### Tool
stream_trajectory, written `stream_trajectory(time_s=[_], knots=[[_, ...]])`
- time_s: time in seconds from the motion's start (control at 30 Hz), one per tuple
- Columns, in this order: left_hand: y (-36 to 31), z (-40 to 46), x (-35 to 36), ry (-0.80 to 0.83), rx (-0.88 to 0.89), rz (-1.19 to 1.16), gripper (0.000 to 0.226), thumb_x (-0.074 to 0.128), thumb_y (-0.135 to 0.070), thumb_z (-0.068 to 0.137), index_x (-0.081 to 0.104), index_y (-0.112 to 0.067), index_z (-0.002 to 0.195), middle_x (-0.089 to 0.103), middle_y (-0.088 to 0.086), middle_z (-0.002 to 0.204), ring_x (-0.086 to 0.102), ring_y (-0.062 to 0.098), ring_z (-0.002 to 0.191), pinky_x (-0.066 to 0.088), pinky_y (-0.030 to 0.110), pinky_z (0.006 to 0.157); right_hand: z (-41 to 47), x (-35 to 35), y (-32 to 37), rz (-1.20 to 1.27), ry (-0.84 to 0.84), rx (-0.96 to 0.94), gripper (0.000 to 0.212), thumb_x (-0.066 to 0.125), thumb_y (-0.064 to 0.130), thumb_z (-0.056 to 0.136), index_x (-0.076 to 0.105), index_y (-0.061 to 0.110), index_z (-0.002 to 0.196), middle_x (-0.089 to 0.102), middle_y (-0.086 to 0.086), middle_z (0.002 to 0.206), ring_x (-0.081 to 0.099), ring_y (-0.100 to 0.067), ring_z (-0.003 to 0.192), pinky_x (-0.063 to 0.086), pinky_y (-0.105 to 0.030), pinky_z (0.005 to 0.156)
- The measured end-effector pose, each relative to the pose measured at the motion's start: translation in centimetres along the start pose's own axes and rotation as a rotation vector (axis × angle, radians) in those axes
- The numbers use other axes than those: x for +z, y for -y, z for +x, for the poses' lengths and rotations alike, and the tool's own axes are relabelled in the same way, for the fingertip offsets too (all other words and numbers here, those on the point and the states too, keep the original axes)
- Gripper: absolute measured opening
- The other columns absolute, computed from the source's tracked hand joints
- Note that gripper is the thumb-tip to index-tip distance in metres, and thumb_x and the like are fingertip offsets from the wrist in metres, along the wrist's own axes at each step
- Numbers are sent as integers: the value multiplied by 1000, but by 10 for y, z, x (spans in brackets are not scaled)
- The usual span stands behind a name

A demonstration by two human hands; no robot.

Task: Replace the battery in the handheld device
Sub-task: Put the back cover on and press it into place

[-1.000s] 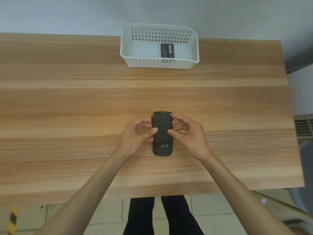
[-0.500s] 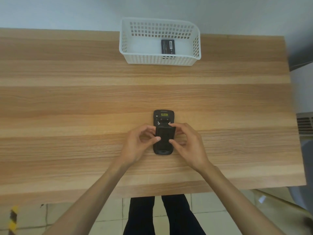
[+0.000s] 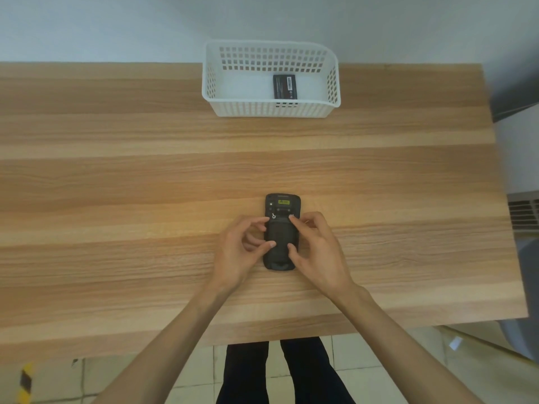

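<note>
A black handheld device (image 3: pixel 280 228) lies back-up on the wooden table (image 3: pixel 116 185), with a yellow label near its top end. My left hand (image 3: pixel 242 252) holds its left edge, thumb and forefinger on the back cover. My right hand (image 3: pixel 316 249) holds its right edge the same way, one fingertip at the cover's upper corner. A black battery (image 3: pixel 285 86) lies flat in the white basket (image 3: pixel 233 107) at the table's far edge.
The wall stands right behind the basket. The table's right edge runs close to a grey vent and a chair (image 3: pixel 522 287). My legs show below the near table edge.
The device was turned end for end about a second ago, so its labelled end now points away. Both hands have since shifted their fingertips up along the back cover. The view moved slightly.
</note>
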State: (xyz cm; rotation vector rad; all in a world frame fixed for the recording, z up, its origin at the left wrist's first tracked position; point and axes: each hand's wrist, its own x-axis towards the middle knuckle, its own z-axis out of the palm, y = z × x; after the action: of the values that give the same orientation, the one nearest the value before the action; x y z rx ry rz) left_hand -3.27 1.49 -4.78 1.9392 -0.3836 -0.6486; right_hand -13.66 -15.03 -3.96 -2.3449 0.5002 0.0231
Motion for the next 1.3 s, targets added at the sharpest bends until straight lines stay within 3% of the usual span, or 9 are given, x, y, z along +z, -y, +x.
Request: stream_trajectory(time_s=[0.17, 0.3, 0.43, 0.6, 0.8, 0.93, 1.07, 1.3], knots=[[4, 0, 2, 1, 104, 56, 44, 87, -6, 79, 75, -14, 121, 69, 3, 110, 72, 12, 80, 61, 18, 71, -1, 3, 0, -125, 9, -44, 56, 67, 20, 89, 53, 10, 143, 48, -5, 130, 58, -20, 114, 62, -36, 67], [10, -1, 1, -21, 272, 358, 37, 87, -18, 81, 78, -12, 117, 72, 0, 103, 65, 12, 91, 51, 16, 81, -5, 6, 1, -198, 10, -71, 55, 64, 20, 92, 50, 9, 144, 48, -9, 133, 55, -22, 114, 60, -33, 60], [6, -5, 1, -21, 344, 589, 27, 78, -28, 89, 77, -18, 114, 62, -2, 91, 60, 15, 79, 49, 27, 49, -5, 7, 3, -239, 22, -50, 53, 60, 22, 93, 50, 10, 144, 48, -9, 134, 55, -21, 113, 58, -32, 55], [3, -2, -1, -43, 342, 605, 16, 76, -33, 92, 79, -21, 102, 65, -4, 95, 61, 15, 84, 42, 22, 49, -4, 6, 9, -367, 35, -45, 49, 60, 26, 94, 53, 10, 141, 49, -8, 132, 54, -20, 111, 55, -28, 49], [-6, 11, 0, -45, 293, 517, 14, 72, -30, 94, 74, -17, 90, 66, -6, 97, 64, 13, 84, 53, 31, 58, 8, -3, -1, -226, 10, -56, 30, 57, 25, 101, 65, 19, 129, 54, -1, 121, 59, -17, 101, 57, -35, 56], [-3, 15, -2, -65, 336, 562, 13, 69, -32, 96, 71, -19, 98, 69, -7, 98, 68, 17, 76, 55, 35, 53, 18, -9, -1, -176, -54, -65, 17, 67, 19, 96, 73, 14, 110, 63, -2, 104, 65, -19, 82, 57, -38, 54], [0, 18, -5, -58, 439, 620, 23, 68, -31, 97, 75, -20, 117, 71, -4, 99, 69, 16, 73, 56, 34, 50, 20, -10, -4, -182, -66, -81, 24, 70, 16, 93, 72, 14, 116, 65, -2, 104, 66, -18, 81, 58, -38, 54], [8, 23, -9, -34, 558, 812, 24, 69, -34, 97, 76, -28, 119, 69, -5, 96, 66, 13, 67, 46, 29, 39, 23, -14, -8, -262, -37, -136, 25, 69, 22, 94, 72, 16, 118, 65, -3, 103, 65, -19, 83, 55, -32, 51]])
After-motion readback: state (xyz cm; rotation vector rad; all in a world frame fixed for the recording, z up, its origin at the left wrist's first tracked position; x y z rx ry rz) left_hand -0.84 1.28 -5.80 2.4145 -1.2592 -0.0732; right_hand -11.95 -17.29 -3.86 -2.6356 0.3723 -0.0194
